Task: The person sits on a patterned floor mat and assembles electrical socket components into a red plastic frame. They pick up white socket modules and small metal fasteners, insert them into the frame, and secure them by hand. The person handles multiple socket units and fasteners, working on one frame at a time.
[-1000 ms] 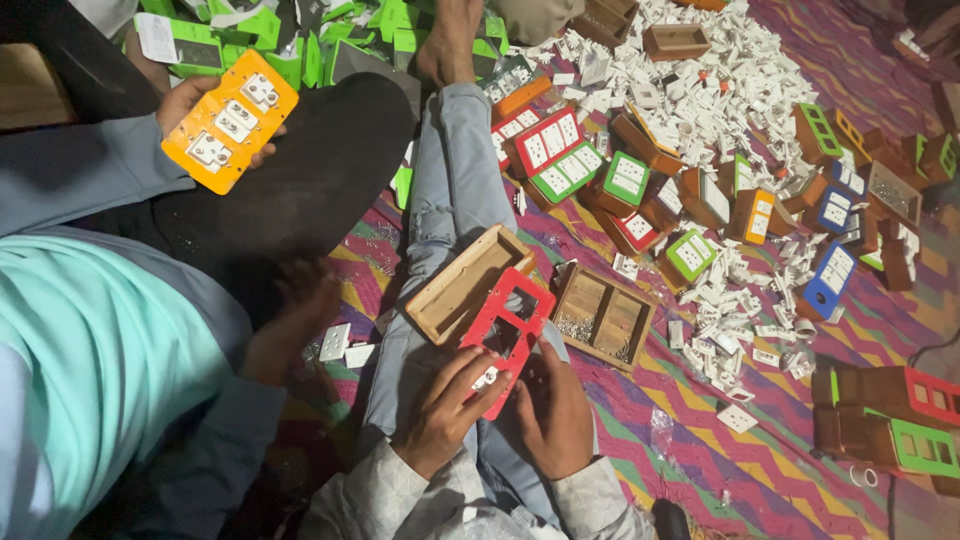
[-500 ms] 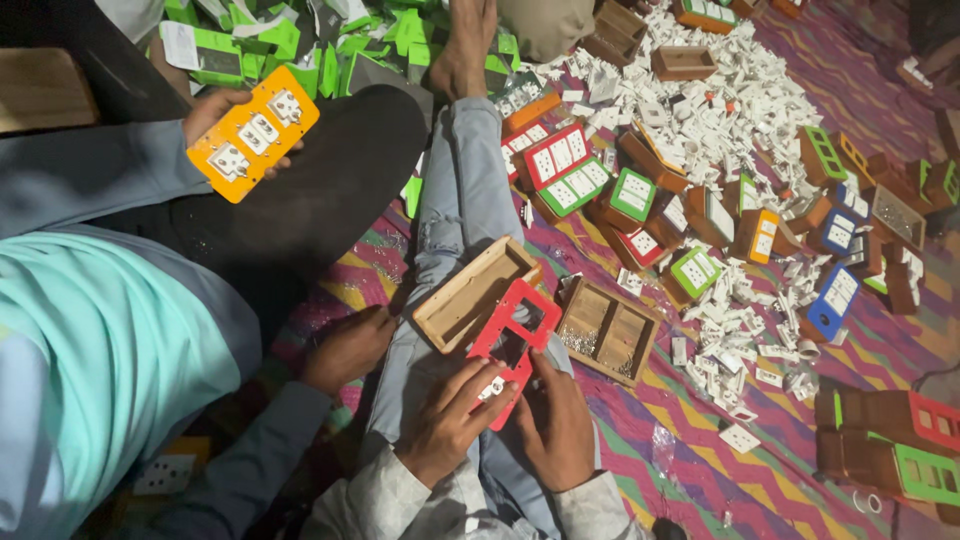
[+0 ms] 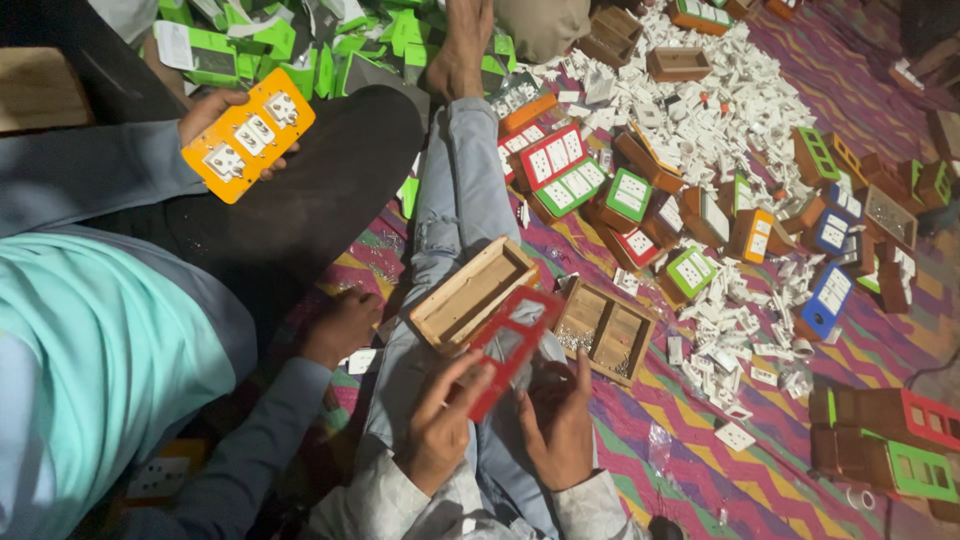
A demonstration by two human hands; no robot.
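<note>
My left hand [image 3: 440,420] grips the lower end of a red plastic switch-board faceplate [image 3: 512,345] with open cut-outs, held over my lap. My right hand [image 3: 558,425] rests just right of the plate, fingers spread and touching its edge. An empty wooden box [image 3: 470,292] lies on my jeans-clad leg [image 3: 450,200] right above the plate. A second wooden box [image 3: 605,330] holding small screws sits on the mat beside my right hand.
A person on my left holds an orange socket board [image 3: 248,142] in one hand; their other hand [image 3: 340,325] rests on the mat by my leg. White switch parts [image 3: 720,110], finished coloured boards [image 3: 560,175], green plates [image 3: 300,45] and stacked boxes [image 3: 890,440] cover the patterned mat [image 3: 700,470].
The neighbouring person's lower hand has slid closer to my leg. My hands have tilted the red faceplate slightly; the view shifted a little.
</note>
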